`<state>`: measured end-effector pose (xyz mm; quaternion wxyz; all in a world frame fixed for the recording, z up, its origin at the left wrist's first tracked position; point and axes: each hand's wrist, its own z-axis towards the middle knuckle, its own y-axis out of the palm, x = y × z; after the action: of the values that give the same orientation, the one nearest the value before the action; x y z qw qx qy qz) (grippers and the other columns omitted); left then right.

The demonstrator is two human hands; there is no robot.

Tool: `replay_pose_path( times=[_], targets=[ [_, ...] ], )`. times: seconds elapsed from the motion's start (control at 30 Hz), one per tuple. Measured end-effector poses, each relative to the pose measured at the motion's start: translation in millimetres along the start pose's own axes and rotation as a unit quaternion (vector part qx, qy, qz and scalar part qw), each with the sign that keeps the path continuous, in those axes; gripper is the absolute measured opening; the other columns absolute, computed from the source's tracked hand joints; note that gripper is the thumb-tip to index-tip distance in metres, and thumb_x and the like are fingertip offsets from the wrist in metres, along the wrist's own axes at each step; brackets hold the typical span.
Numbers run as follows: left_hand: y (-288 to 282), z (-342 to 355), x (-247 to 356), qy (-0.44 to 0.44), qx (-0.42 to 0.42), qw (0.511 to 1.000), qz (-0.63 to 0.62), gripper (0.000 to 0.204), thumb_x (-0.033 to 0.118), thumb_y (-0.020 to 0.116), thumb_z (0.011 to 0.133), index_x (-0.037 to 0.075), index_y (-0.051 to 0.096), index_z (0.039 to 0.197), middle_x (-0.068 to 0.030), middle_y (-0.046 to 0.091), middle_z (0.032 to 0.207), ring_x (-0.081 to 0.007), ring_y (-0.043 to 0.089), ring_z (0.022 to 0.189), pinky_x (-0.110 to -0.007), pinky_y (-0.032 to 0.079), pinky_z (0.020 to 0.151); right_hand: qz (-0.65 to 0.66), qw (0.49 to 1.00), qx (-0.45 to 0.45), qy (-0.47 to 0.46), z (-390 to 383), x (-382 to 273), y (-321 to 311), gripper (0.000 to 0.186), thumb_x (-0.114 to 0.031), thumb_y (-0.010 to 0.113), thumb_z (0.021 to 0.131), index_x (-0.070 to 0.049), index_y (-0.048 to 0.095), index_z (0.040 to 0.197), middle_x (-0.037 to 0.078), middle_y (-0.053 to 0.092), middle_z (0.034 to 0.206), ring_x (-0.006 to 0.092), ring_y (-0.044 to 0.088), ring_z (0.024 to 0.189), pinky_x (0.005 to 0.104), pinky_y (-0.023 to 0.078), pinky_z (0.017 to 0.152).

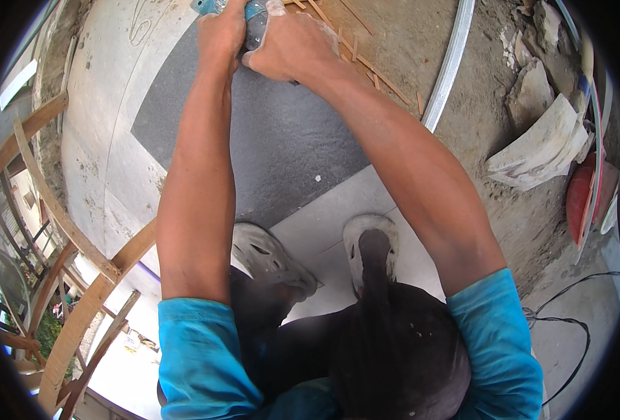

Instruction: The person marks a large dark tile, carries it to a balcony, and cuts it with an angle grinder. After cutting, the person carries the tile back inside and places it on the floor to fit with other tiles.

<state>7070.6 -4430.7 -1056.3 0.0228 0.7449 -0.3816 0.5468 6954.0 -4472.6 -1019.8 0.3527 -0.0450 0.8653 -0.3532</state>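
Note:
At the top edge of the head view, both of my hands are on a teal-and-black power tool [255,24]. Much of its body is hidden by my fingers or cut off by the frame, so its exact kind does not show. My left hand [222,36] wraps round its left side. Closed on its right side is my right hand [294,43], with pale dust on the knuckles. Beneath the tool lies a dark grey tile [275,150], flat on light grey floor tiles [345,199]. A small white chip sits on the dark tile.
Thin wooden strips [381,73] lie on dirt beyond the tile. A metal channel [448,66] runs along the right, near broken slabs [541,147] and a red object [581,199]. Wooden railing pieces [79,238] stand at left. Black cable [569,322] lies lower right.

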Motion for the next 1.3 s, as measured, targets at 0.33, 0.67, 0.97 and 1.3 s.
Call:
replay_pose_path(
  times=[0.33, 0.67, 0.97, 1.3],
  targets=[
    [0, -3, -2, 0.019, 0.002, 1.0, 0.015, 0.056, 0.043, 0.067, 0.083, -0.01, 0.068, 0.103, -0.0152, 0.069, 0.087, -0.0213, 0.065, 0.074, -0.036, 0.049, 0.062, -0.015, 1.0, -0.012, -0.002, 0, 3, 1, 0.069, -0.029, 0.074, 0.075, 0.002, 0.051, 0.133, 0.018, 0.072, 0.103, 0.0308, 0.07, 0.1, 0.0414, 0.056, 0.083],
    [1, -5, -3, 0.022, 0.013, 0.999, 0.02, 0.052, 0.043, 0.067, 0.082, -0.005, 0.069, 0.102, -0.0127, 0.069, 0.085, -0.0205, 0.064, 0.071, -0.036, 0.049, 0.061, -0.018, 1.0, 0.002, -0.022, 3, 8, 7, 0.062, -0.032, 0.074, 0.074, 0.003, 0.056, 0.122, 0.019, 0.071, 0.092, 0.0307, 0.071, 0.087, 0.041, 0.058, 0.073],
    [2, -10, 0, 0.017, 0.015, 0.999, 0.028, 0.05, 0.042, 0.067, 0.083, -0.005, 0.069, 0.103, -0.0122, 0.068, 0.085, -0.0191, 0.063, 0.07, -0.035, 0.048, 0.06, 0.007, 0.999, 0.04, -0.036, 0, 13, 12, 0.061, -0.033, 0.074, 0.071, 0.004, 0.061, 0.117, 0.02, 0.071, 0.086, 0.0315, 0.071, 0.081, 0.0426, 0.058, 0.07],
    [4, -12, -2, 0.017, 0.005, 1.0, 0.011, 0.051, 0.043, 0.066, 0.083, -0.005, 0.07, 0.1, -0.0122, 0.068, 0.083, -0.0192, 0.063, 0.07, -0.035, 0.048, 0.059, -0.01, 1.0, -0.018, -0.008, -7, 9, 0, 0.071, -0.027, 0.072, 0.075, 0.002, 0.048, 0.135, 0.017, 0.073, 0.097, 0.0293, 0.072, 0.094, 0.0392, 0.058, 0.079]
  ],
)
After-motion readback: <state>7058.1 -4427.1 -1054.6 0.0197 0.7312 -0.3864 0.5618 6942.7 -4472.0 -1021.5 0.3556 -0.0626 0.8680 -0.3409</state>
